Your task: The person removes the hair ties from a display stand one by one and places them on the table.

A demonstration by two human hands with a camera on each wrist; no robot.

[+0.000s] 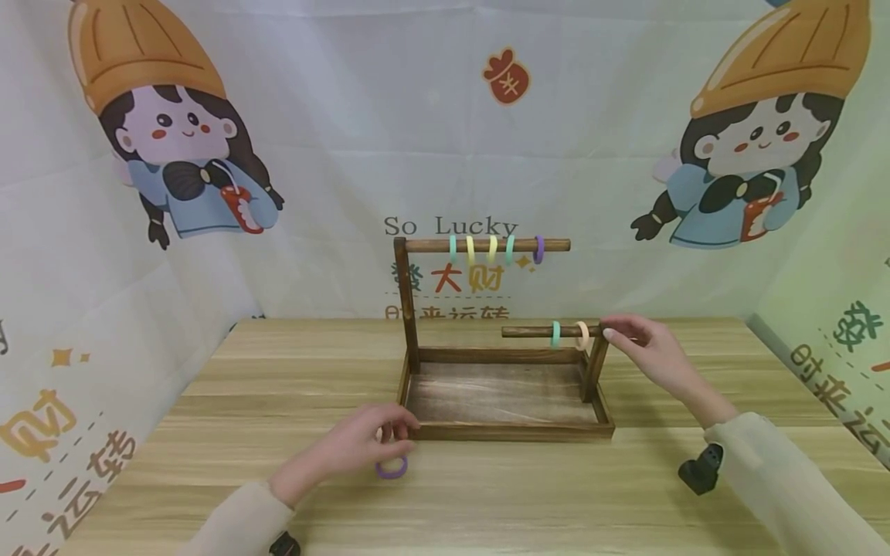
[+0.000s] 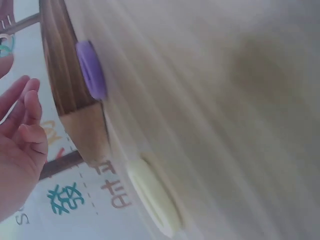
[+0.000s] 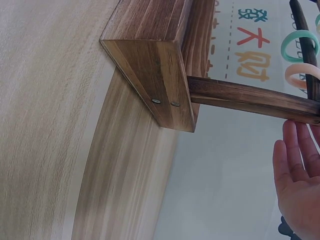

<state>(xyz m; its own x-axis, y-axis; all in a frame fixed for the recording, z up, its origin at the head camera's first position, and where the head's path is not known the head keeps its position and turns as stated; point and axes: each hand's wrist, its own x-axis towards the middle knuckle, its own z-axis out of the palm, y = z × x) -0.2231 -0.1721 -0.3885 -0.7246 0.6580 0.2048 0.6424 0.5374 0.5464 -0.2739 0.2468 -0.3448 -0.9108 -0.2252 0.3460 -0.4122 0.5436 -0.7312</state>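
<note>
Holding the wooden rack [image 1: 507, 432] before "So Lucky" lettering [image 1: 464, 226], the right hand [image 1: 655, 350].

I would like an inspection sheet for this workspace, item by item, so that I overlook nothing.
Surface: wood-grain table.
Job's things: wooden stand; five rings on upper rod, two rings on lower rod; purple ring and pale yellow ring loose on table.
Clutter: nothing seen.
Hands: left hand near loose rings, gripping neither; right hand touches short post's top.
Cables: nothing seen.
Surroundings: white cloth with cartoon figures and lettering.
</note>
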